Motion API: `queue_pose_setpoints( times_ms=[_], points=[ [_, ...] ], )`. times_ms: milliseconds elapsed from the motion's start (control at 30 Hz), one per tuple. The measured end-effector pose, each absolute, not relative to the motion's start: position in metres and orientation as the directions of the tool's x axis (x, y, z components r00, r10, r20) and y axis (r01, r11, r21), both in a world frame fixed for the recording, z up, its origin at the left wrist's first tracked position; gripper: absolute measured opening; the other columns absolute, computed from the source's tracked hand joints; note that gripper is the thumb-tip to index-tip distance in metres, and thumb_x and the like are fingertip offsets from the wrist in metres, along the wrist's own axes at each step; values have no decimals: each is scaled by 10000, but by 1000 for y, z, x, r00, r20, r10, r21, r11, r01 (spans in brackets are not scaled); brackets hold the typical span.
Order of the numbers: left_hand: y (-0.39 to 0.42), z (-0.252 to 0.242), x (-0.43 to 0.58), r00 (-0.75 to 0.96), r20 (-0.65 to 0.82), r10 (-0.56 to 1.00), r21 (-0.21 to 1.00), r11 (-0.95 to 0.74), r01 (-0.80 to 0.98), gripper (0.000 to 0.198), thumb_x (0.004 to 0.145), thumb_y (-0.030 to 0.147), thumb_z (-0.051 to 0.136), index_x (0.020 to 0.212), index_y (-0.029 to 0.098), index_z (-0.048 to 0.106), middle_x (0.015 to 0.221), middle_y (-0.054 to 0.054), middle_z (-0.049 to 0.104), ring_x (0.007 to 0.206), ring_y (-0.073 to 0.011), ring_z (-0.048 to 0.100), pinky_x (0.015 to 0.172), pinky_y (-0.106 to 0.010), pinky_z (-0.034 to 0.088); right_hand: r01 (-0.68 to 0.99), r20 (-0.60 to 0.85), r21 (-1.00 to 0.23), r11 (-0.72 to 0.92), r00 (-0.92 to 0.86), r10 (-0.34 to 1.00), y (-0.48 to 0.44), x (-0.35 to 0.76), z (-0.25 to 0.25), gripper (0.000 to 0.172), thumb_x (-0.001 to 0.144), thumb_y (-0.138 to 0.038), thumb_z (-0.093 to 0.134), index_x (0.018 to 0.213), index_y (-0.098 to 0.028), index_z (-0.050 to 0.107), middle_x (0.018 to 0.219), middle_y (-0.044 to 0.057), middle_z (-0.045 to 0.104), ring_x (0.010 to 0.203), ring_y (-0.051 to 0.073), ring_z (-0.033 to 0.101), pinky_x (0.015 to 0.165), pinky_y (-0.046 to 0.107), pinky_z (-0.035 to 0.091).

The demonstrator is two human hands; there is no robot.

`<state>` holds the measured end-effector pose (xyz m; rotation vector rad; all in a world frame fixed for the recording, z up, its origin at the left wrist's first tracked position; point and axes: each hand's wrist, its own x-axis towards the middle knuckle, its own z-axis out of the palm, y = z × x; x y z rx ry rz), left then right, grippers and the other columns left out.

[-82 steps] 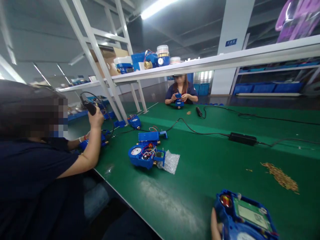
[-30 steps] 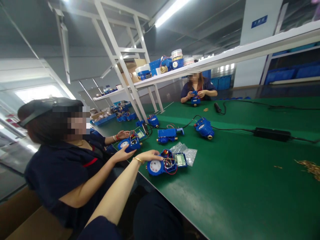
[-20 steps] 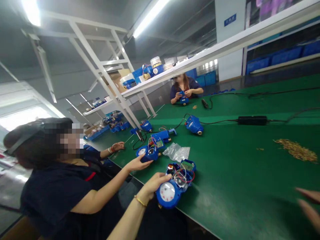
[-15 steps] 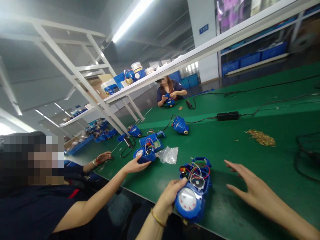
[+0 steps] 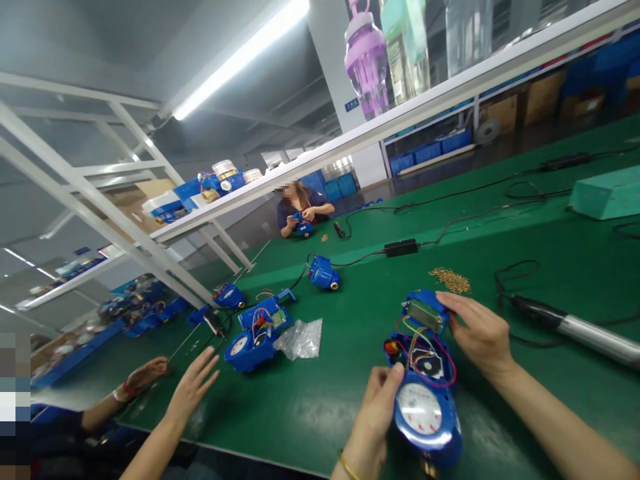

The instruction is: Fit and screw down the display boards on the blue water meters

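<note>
An open blue water meter (image 5: pixel 425 393) lies on the green table (image 5: pixel 350 393) in front of me, white dial near me, red and white wires showing in its middle. My left hand (image 5: pixel 377 407) grips its left side by the dial. My right hand (image 5: pixel 477 330) holds the far end, fingers curled round the lid with the green circuit board (image 5: pixel 424 313).
An electric screwdriver (image 5: pixel 575 327) with a cable lies to the right. A heap of small brass screws (image 5: pixel 450 280) sits beyond the meter. A co-worker's hands (image 5: pixel 193 387) hover at the left near another open meter (image 5: pixel 253 340) and a plastic bag (image 5: pixel 300 339). Another person works far back.
My left hand pulled the meter from the co-worker's side to in front of me. My right hand came in and took hold of its far end. The co-worker let go of the other meter.
</note>
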<state>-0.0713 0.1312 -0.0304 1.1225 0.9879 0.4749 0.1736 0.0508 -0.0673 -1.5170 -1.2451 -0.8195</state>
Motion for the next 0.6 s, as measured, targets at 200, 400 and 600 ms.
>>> queue_pose_setpoints(
  times_ms=[200,400,600],
  points=[
    [131,-3,-43,424,20,905,985,-92,149,449,823,579,665,987,161,684,1089,-112,709,1052,-235,604,924,-321,439,966,951,-220,134,181,250,53,156,-41,295,899,-19,575,1138,-154,685,1153,122,737,957,205,731,859,324,573],
    [158,34,-8,573,-93,814,985,-10,173,343,663,447,804,571,138,688,561,-30,640,552,-118,474,598,-265,355,948,951,-227,224,165,263,65,156,-24,257,932,-64,554,1117,-164,702,1149,125,733,990,214,730,874,332,595],
    [162,33,-6,611,-195,768,976,92,196,324,585,400,829,495,136,663,521,-28,633,483,-72,351,527,-251,239,912,905,-303,277,185,383,69,159,-22,381,956,-89,463,1226,-228,694,1190,59,730,1084,188,709,979,305,575]
  ],
)
